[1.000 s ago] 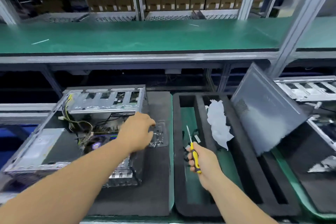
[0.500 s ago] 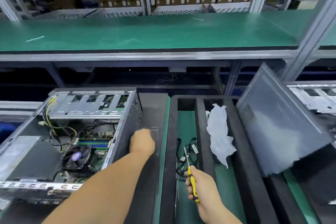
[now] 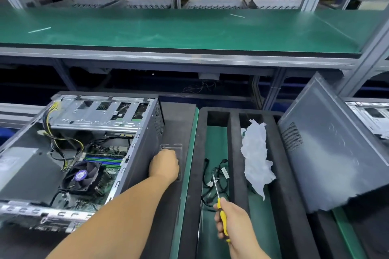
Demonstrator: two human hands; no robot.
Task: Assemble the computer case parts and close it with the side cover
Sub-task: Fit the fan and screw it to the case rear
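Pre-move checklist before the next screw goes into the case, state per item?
1. Screwdriver gripped in right hand: ok.
2. Left hand at clear screw tray: ok.
3. Screw actually picked up: cannot tell, fingers hidden.
4. Computer case open, internals reachable: ok.
5. Side cover fitted on the case: not ok, it leans at the right, apart from the case.
6. Loose cables in foam tray slot, away from the case: ok.

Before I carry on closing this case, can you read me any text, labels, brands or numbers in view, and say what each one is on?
No text can be read.
Round purple sticker on the CPU fan inside the computer case: print too small to read.
Pale label on the power supply: blurred.
White tags on the cables: too small.
Screwdriver in the right hand, side cover: no marking shows.
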